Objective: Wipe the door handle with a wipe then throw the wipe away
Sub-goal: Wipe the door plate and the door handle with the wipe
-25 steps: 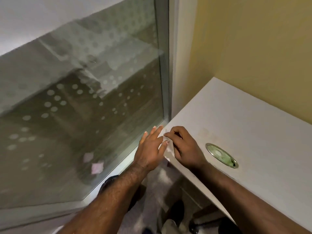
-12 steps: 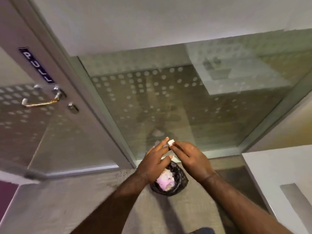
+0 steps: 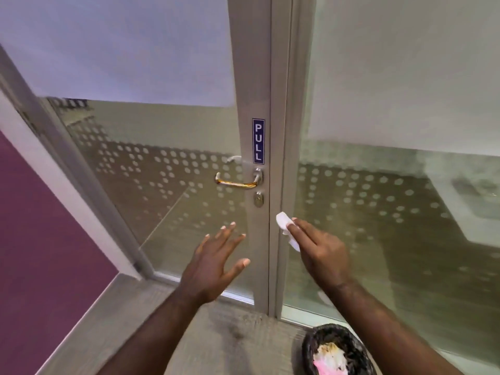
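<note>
Head view shows me in front of a glass door with a PULL sign point(image 3: 258, 141) on its frame, and just below the sign is the door handle point(image 3: 238, 181), a metal lever that points to the left, with the keyhole point(image 3: 259, 199) under it. My right hand point(image 3: 319, 250) grips the white wipe point(image 3: 286, 228) between the thumb and the fingers; the wipe sticks out toward the door, below and to the right of the handle, and it does not touch the handle yet. My left hand point(image 3: 213, 266) is empty, with the fingers spread, below the handle and apart from it. I judge that the wiping is not begun, so the step in hand is to bring the wipe up to the lever. To do it well I think I should fold the wipe around the lever, not only press it on the front, and slide it along the whole length from the round base near the frame to the free end, then also pass over the base. The left hand can rest flat on the frame to keep the door from swinging while I rub. A loose pinch may let the wipe slip, so I should hold it with more of the fingers. The bin point(image 3: 338, 353) with a black bag stands on the floor at my right, near enough for throwing the wipe afterwards.
</note>
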